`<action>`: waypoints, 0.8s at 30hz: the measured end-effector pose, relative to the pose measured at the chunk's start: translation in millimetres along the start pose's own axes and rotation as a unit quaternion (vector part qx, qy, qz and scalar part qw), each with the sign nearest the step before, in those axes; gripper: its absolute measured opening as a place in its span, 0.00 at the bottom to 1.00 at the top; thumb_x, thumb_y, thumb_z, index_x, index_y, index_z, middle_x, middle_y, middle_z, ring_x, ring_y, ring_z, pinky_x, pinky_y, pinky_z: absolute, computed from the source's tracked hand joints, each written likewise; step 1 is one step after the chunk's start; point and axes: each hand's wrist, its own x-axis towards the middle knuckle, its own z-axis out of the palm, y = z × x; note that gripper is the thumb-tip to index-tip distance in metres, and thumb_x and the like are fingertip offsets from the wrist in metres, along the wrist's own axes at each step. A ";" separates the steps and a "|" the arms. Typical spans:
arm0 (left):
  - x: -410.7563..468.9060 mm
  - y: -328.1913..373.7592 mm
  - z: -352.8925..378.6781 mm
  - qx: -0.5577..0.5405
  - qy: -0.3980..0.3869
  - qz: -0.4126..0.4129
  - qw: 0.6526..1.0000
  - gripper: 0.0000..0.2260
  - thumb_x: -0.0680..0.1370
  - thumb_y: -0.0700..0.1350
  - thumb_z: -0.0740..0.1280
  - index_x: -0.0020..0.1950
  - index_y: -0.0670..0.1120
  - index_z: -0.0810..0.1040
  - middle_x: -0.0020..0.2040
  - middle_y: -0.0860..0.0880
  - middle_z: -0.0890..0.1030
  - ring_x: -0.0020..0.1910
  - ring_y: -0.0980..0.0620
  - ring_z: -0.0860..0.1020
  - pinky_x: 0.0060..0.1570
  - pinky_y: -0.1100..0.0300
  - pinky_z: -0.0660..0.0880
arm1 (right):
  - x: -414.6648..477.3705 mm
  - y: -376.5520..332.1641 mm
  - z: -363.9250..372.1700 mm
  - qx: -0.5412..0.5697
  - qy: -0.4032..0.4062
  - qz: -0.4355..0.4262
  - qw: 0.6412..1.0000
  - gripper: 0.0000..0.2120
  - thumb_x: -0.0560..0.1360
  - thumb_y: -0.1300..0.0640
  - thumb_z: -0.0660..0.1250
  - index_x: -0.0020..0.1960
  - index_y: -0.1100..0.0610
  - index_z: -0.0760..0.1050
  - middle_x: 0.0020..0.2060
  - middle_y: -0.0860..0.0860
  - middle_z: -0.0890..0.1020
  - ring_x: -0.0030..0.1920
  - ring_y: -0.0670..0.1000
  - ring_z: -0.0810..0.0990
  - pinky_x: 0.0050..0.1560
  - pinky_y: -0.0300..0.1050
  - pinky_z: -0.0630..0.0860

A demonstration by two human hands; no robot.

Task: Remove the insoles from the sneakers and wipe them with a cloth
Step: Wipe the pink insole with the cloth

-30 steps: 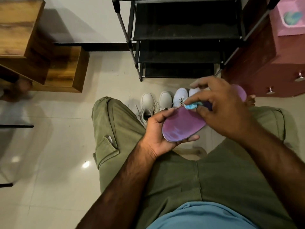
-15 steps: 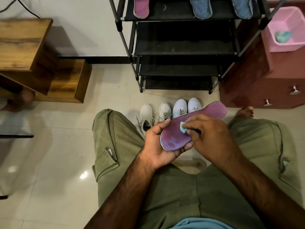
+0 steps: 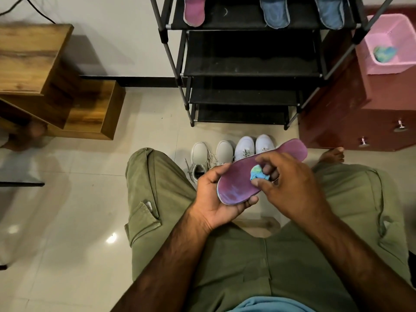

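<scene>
The left hand (image 3: 213,199) cradles the heel end of the purple insole (image 3: 236,188) above the lap. Its fingers (image 3: 245,202) curl up round the lower edge and the thumb lies along the upper edge, so the top face is turned up and steadied for wiping. The right hand (image 3: 292,190) pinches a wadded cloth (image 3: 257,173) between thumb and fingertips, pressing it on the insole's middle. The white sneakers (image 3: 225,152) stand on the floor below, toes toward the shoe rack (image 3: 247,70). Its top shelf carries a second purple insole (image 3: 194,11) and two blue insoles (image 3: 275,13), probably finished ones.

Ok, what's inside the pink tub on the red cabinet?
A crumpled blue-green cloth lies inside the pink tub. The picture's edge cuts off the tub's right side, so that part is unseen.
</scene>
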 end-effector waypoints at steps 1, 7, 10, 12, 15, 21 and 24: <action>0.0 0.4 -0.3 0.002 -0.003 0.000 1.000 0.22 0.75 0.53 0.63 0.56 0.38 0.85 0.56 0.38 0.82 0.48 0.41 0.80 0.43 0.49 0.75 | 0.2 0.4 -0.4 0.010 -0.007 0.008 1.000 0.19 0.70 0.51 0.79 0.59 0.47 0.79 0.45 0.41 0.76 0.41 0.41 0.77 0.44 0.42 0.78; 2.6 1.1 -5.4 -0.006 -0.002 0.009 1.000 0.21 0.75 0.53 0.64 0.52 0.39 0.87 0.54 0.39 0.83 0.47 0.41 0.81 0.43 0.51 0.77 | 3.9 3.6 -8.2 0.065 -0.043 0.024 0.997 0.15 0.75 0.58 0.75 0.61 0.50 0.82 0.48 0.45 0.78 0.46 0.44 0.80 0.52 0.48 0.81; 3.6 0.2 -4.4 0.002 -0.011 0.012 1.000 0.20 0.76 0.53 0.63 0.53 0.39 0.86 0.53 0.39 0.83 0.47 0.42 0.81 0.41 0.51 0.77 | 2.7 0.2 -9.1 0.045 -0.049 0.022 0.998 0.12 0.71 0.56 0.79 0.53 0.48 0.83 0.47 0.42 0.77 0.43 0.42 0.79 0.47 0.41 0.79; 3.0 -0.3 -3.2 0.004 -0.025 0.018 1.000 0.19 0.75 0.52 0.63 0.52 0.39 0.86 0.52 0.39 0.83 0.46 0.42 0.81 0.40 0.50 0.77 | 2.6 0.4 -9.8 0.096 -0.040 0.027 0.994 0.10 0.71 0.57 0.79 0.48 0.48 0.82 0.44 0.43 0.82 0.42 0.43 0.82 0.46 0.45 0.82; 2.5 -0.9 -1.8 0.000 -0.034 0.029 0.999 0.20 0.75 0.50 0.64 0.58 0.39 0.83 0.52 0.39 0.82 0.46 0.41 0.81 0.39 0.51 0.78 | 2.4 -2.2 -12.4 0.257 -0.035 0.081 0.962 0.13 0.71 0.62 0.78 0.52 0.50 0.82 0.43 0.48 0.86 0.43 0.48 0.86 0.46 0.55 0.85; 2.5 1.1 -0.1 -0.016 -0.030 0.034 0.999 0.19 0.73 0.52 0.63 0.52 0.40 0.85 0.52 0.41 0.84 0.45 0.41 0.82 0.42 0.51 0.77 | -1.7 -6.9 -8.7 0.088 0.068 0.041 0.993 0.10 0.72 0.57 0.77 0.52 0.48 0.82 0.42 0.39 0.83 0.43 0.41 0.82 0.44 0.44 0.83; 1.6 1.0 1.3 -0.030 -0.033 0.021 0.999 0.19 0.74 0.52 0.63 0.56 0.40 0.83 0.53 0.41 0.83 0.48 0.42 0.82 0.46 0.48 0.76 | -4.2 -11.0 1.2 0.001 0.058 -0.001 0.998 0.10 0.75 0.56 0.75 0.56 0.51 0.83 0.49 0.47 0.84 0.45 0.45 0.80 0.48 0.42 0.79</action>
